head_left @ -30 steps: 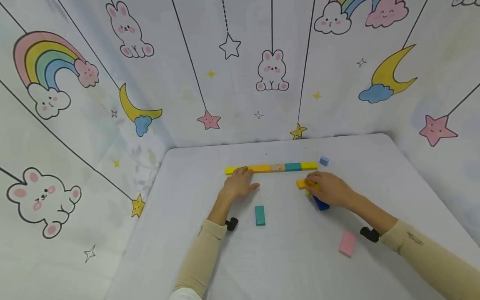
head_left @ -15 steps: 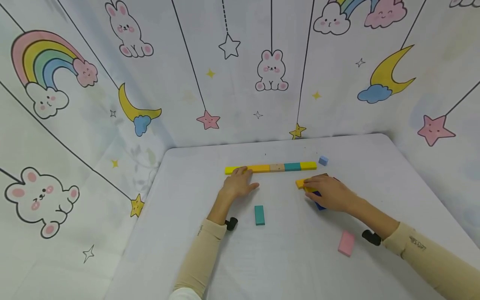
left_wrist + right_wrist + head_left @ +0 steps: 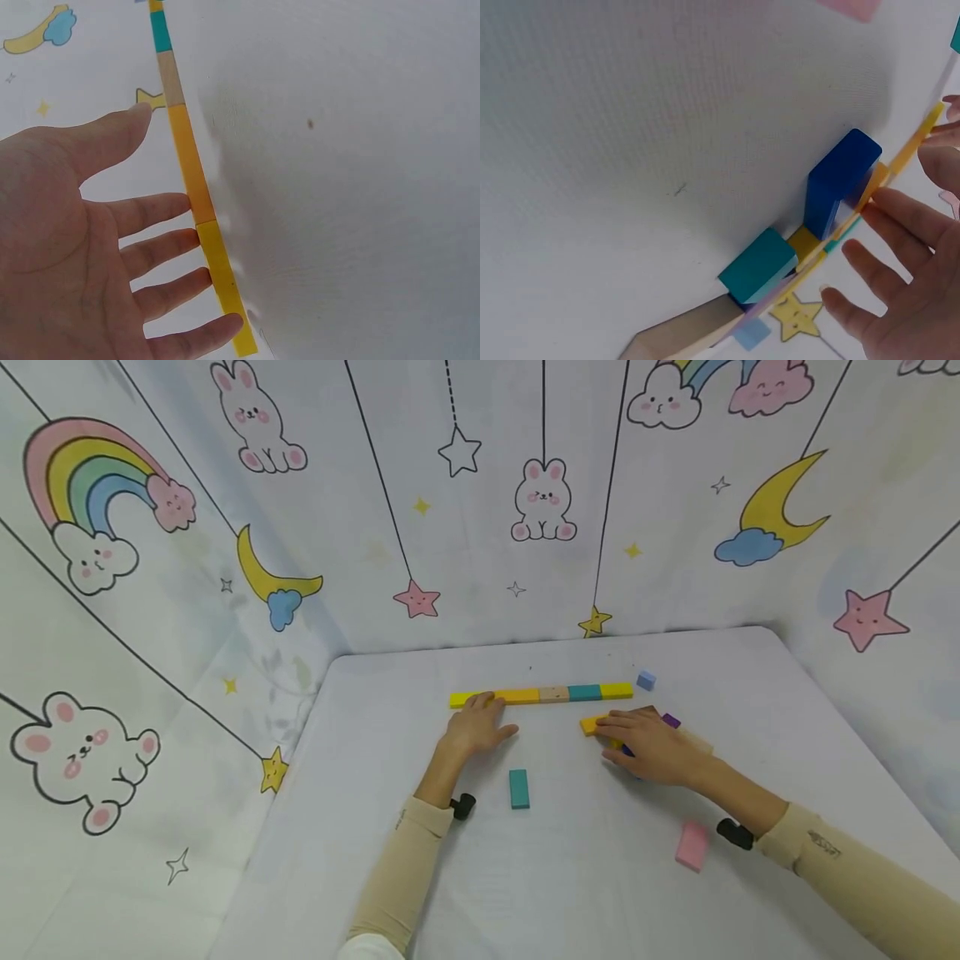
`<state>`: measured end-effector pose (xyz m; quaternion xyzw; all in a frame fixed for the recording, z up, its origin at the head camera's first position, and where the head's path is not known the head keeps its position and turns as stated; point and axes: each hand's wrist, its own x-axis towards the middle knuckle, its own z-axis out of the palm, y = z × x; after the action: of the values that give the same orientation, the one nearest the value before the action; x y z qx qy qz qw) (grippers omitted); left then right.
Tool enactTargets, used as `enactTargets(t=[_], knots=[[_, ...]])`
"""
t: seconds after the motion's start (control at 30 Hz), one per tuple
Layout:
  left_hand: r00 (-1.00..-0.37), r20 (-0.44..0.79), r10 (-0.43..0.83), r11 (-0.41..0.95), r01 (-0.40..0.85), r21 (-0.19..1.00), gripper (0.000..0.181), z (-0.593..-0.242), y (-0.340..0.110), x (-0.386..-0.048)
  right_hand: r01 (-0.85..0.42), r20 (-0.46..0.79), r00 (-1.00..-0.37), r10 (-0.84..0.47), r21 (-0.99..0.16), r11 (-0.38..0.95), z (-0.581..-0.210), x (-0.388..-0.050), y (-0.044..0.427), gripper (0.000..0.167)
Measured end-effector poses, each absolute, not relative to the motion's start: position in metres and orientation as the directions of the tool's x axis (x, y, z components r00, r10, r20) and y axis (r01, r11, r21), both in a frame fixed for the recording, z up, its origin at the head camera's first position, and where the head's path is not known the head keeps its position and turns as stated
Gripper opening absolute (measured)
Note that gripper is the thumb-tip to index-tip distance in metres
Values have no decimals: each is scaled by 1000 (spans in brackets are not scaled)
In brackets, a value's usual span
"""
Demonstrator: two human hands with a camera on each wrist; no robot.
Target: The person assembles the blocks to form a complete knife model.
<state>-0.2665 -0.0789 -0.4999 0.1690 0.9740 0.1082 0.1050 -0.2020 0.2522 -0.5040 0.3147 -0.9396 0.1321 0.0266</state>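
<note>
My left hand [image 3: 474,728] rests with spread fingers against a straight row of blocks; in the left wrist view its fingertips touch the yellow block [image 3: 219,259] and the orange block [image 3: 189,154]. A wooden block [image 3: 554,695], a teal block [image 3: 584,693] and another yellow block [image 3: 617,691] continue that row. Over a loose pile of blocks lies my right hand [image 3: 656,745], its extended fingers touching a loose orange block [image 3: 589,727]. Beside it, the right wrist view shows a blue block [image 3: 840,176], a teal block [image 3: 759,266] and a wooden block [image 3: 690,330].
A single teal block [image 3: 519,789] lies between the arms, and a pink block [image 3: 692,846] below the right forearm. A small light-blue block [image 3: 646,681] sits past the row's right end. Behind the white table [image 3: 360,860] hangs a patterned cloth [image 3: 487,552].
The loose orange block has slid a little to the left under my right hand's fingers. More of the pile, a purple piece included, shows behind that hand. My left hand stays put.
</note>
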Motion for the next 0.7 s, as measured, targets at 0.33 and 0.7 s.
enactTargets(t=[0.33,0.7], knots=[[-918,-167,359,915,311,258,70,-497,-80,-268,-597,79,-800,-595,-218,772,-499,-203,239,51],[-918,-172,356,916,306,260,71,-500,-80,-268,-612,64,-786,-615,-219,760,-492,-201,221,52]])
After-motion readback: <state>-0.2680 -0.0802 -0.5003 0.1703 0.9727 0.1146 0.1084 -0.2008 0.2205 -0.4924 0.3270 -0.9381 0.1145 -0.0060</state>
